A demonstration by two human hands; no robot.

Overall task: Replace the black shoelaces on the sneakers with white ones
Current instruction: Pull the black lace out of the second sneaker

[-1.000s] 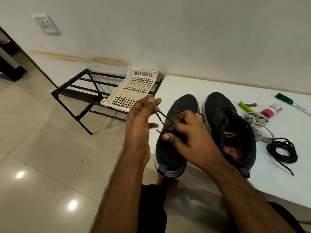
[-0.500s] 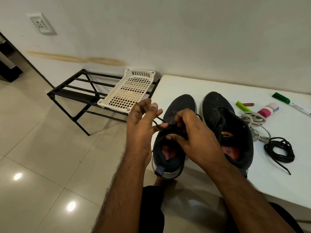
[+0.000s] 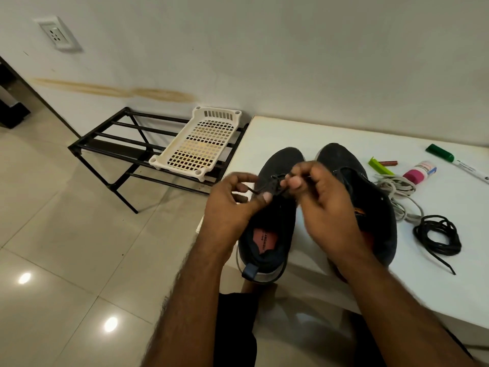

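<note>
At frame centre, left hand (image 3: 230, 207) and right hand (image 3: 325, 205) each pinch the black lace (image 3: 275, 178) over the left sneaker (image 3: 275, 221). Sneaker dark, pink insole showing. Removed lace (image 3: 436, 234) coiled at right.

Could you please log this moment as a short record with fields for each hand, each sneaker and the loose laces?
left hand: pinches black lace at left sneaker
right hand: pinches the same lace over the eyelets
right sneaker: unlaced, beside the left one
removed black lace: coiled on white table
white laces: piled beside right sneaker
progress: left sneaker not yet unlaced
</note>
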